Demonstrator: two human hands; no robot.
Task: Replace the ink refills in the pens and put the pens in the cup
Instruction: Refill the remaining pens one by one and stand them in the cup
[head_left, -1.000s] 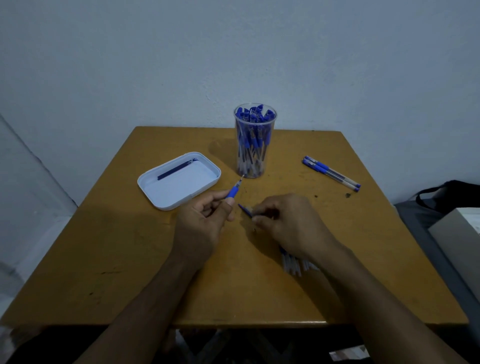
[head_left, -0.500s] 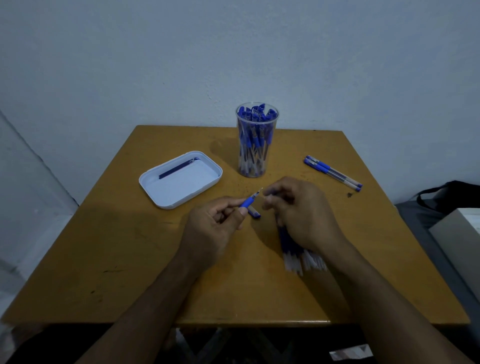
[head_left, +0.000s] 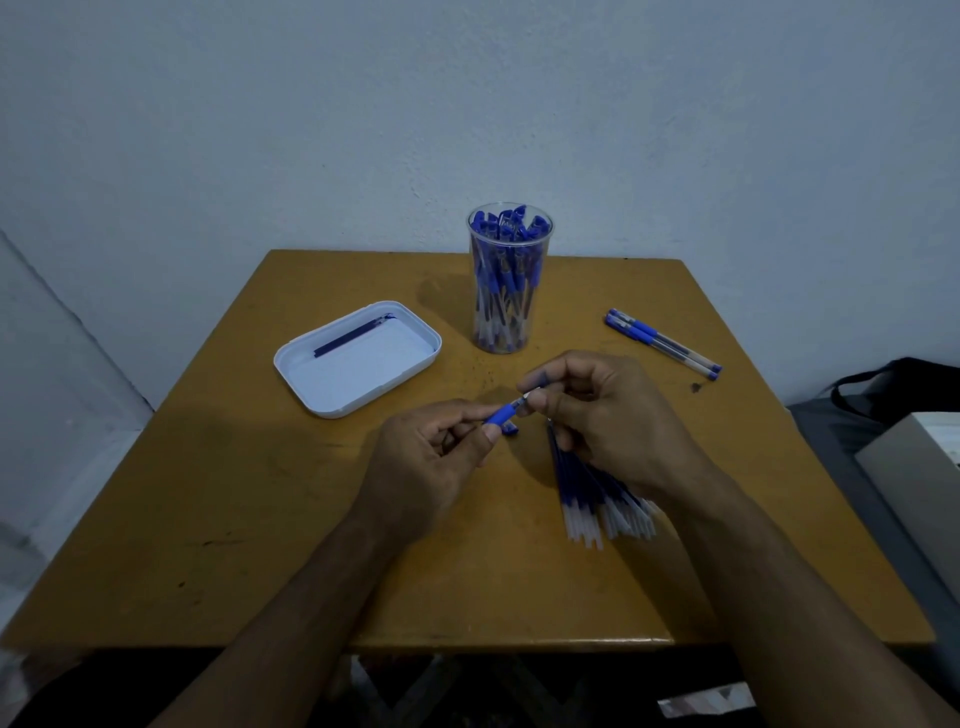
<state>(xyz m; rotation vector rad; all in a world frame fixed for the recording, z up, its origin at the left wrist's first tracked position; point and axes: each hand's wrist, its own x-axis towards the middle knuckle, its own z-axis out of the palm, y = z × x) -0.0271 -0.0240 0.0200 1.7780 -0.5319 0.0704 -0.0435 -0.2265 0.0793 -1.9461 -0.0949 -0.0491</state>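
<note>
Above the wooden table (head_left: 260, 519), the left hand (head_left: 431, 462) grips a blue-gripped clear pen (head_left: 503, 414); the right hand (head_left: 597, 410) pinches its metal tip. Best to keep the barrel steady and twist gently, near the clear plastic cup (head_left: 506, 280).

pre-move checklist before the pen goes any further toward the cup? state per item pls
1. Left hand holds the pen by its blue grip: ok.
2. Right hand fingertips at the pen's metal tip: ok; whether they are tightening or loosening it: cannot tell.
3. New refill inside the pen: cannot tell, the hands hide the barrel.
4. Small blue piece on the table under the hands, perhaps the cap: not yet fitted, not ok.
5. Cup upright but crowded with pens; room for another: cannot tell.
6. One refill lies in the white tray; spare refills fanned under the right wrist: ok.
</note>
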